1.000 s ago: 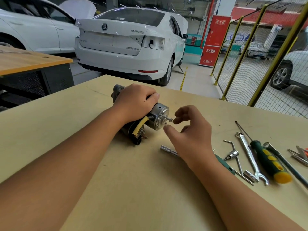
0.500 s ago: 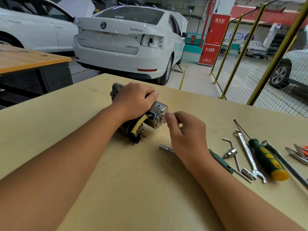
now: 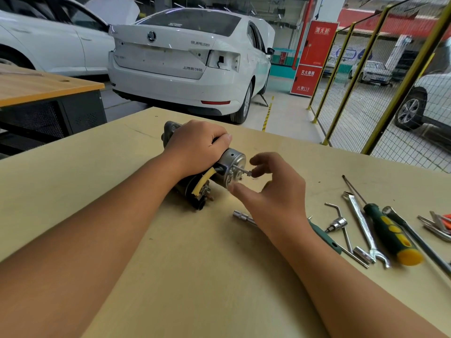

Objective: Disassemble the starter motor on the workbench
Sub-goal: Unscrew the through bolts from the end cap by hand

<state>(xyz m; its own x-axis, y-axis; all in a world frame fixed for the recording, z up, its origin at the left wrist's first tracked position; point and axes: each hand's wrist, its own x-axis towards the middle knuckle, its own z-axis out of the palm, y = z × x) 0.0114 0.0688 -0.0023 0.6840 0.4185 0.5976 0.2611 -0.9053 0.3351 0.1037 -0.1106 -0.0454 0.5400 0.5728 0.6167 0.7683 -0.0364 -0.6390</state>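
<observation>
The starter motor (image 3: 233,158) lies on its side on the pale wooden workbench (image 3: 170,264), its silver end cap facing right. My left hand (image 3: 197,145) grips the motor body from above and hides most of it. A yellow-sleeved lead (image 3: 207,178) runs down to the dark solenoid terminals below. A long through bolt (image 3: 241,170) sticks partly out of the end cap. My right hand (image 3: 275,193) hovers at the cap with fingers spread. A curled fingertip is at the bolt's head, and the thumb is held apart below the cap.
Tools lie right of my right arm: a socket extension (image 3: 240,215), a green-handled driver (image 3: 324,236), an L-shaped socket key (image 3: 339,223), an open-end wrench (image 3: 363,225), a green-and-yellow screwdriver (image 3: 390,232) and pliers (image 3: 439,225). White cars and yellow mesh fencing stand beyond the bench.
Half a second ago my right fingers pinched the bolt head; now they have let go and spread apart. My left hand keeps its hold on the motor.
</observation>
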